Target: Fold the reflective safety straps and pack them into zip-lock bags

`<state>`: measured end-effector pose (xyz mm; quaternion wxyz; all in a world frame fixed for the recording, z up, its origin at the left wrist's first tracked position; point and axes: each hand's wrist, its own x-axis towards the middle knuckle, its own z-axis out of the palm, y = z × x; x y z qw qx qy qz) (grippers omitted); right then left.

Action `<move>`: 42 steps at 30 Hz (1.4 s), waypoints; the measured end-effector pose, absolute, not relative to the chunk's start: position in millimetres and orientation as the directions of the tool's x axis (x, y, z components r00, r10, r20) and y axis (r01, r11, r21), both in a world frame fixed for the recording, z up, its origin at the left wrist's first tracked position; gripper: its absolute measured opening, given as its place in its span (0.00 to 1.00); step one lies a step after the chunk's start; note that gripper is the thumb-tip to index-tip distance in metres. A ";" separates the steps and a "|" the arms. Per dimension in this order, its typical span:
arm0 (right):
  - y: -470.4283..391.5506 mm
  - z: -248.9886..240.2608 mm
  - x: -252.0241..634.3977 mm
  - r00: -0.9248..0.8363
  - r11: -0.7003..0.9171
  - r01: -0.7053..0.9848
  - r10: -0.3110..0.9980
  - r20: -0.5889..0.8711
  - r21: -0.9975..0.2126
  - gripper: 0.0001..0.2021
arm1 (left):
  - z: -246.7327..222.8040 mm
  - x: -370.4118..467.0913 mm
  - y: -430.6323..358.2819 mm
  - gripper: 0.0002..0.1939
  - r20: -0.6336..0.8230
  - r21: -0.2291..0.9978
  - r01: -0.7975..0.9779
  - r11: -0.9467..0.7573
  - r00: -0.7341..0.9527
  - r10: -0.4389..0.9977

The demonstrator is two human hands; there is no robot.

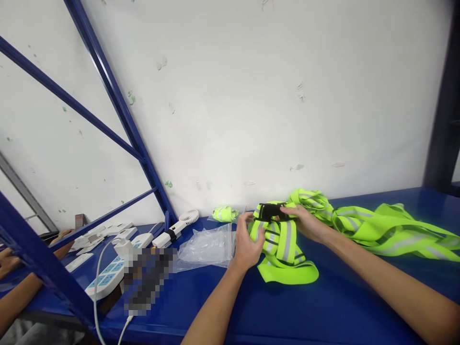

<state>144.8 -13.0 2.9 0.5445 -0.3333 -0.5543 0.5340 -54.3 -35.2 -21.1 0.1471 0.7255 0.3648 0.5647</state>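
A neon yellow-green reflective strap (283, 239) with silver stripes is bunched between my two hands above the blue tabletop. My left hand (248, 242) is closed around its left side. The fingers of my right hand (304, 220) pinch a black piece (272, 211) on the strap's upper part; I cannot tell whether it is a buckle or a fastening patch. A loop of the strap hangs down and rests on the table below. Close to my right forearm lies a heap of similar reflective straps (381, 227).
Clear plastic bags (206, 247) lie left of my left hand, with a bagged yellow-green strap (224, 213) behind. Further left are a handheld fan (189, 217), a power strip (108, 278) with cables and blue rack posts (118, 96). Another person's arm (21, 297) shows at far left.
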 end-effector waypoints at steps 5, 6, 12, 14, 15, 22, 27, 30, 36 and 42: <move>-17.1 4.2 141.1 -0.124 0.316 0.069 0.944 0.306 -0.946 0.19 | -20.3 -52.5 -35.7 0.26 0.513 0.832 0.071 -0.550 0.278 0.812; -16.4 3.8 140.3 -0.143 0.352 0.092 0.930 0.338 -0.931 0.21 | -21.4 -51.3 -34.2 0.23 0.489 0.854 0.034 -0.519 0.286 0.824; -5.7 -4.9 142.4 -0.045 0.409 0.184 0.912 0.408 -0.894 0.26 | -22.8 -48.2 -23.6 0.16 0.563 0.822 0.018 -0.569 0.130 0.816; -5.9 -1.3 144.7 0.002 0.398 0.225 0.913 0.409 -0.889 0.27 | -14.3 -49.4 -17.9 0.15 0.626 0.778 0.047 -0.626 0.030 0.780; -7.3 3.5 145.3 -0.007 0.397 0.227 0.914 0.406 -0.889 0.29 | -7.7 -50.0 -13.8 0.15 0.644 0.765 0.046 -0.643 -0.012 0.765; -15.0 59.6 129.9 -0.195 0.549 0.113 0.830 0.523 -0.828 0.29 | 54.6 -38.8 20.7 0.17 0.606 0.774 -0.161 -0.613 -0.093 0.790; -1.2 54.4 129.0 -0.076 0.527 0.026 0.848 0.524 -0.849 0.25 | 56.7 -27.6 16.6 0.14 0.677 0.734 -0.037 -0.679 -0.055 0.734; 8.3 27.7 136.6 -0.047 0.494 -0.004 0.868 0.494 -0.869 0.23 | 33.9 -27.4 9.9 0.16 0.579 0.813 -0.136 -0.566 0.083 0.811; 14.1 -16.7 130.1 0.060 0.542 -0.042 0.840 0.540 -0.839 0.18 | -6.1 -33.3 8.0 0.24 0.281 0.871 -0.471 -0.137 0.249 0.927; 1.9 -20.3 122.0 0.106 0.637 0.181 0.745 0.658 -0.750 0.14 | -16.7 -27.9 8.9 0.14 0.319 0.871 -0.426 -0.244 0.113 0.941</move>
